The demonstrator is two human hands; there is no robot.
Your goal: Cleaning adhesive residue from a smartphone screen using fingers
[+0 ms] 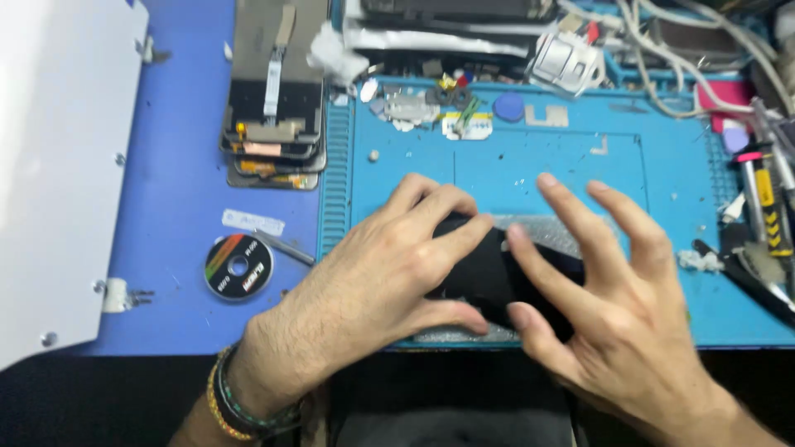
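Head view shows the left hand (389,273) lying flat over a black slab-like object (489,277), fingers curled loosely around its near and far edges, while the right hand (617,290) presses its thumb and forefinger against the object's right end with the other fingers spread wide and lifted. That object lies on a sheet of bubble wrap (542,232) at the front edge of a blue work mat (546,157). Well to the left, a small reel of tape (238,266) rests beside a stack of phone screens (275,99), and hand tools (766,215) lie at the mat's right edge.
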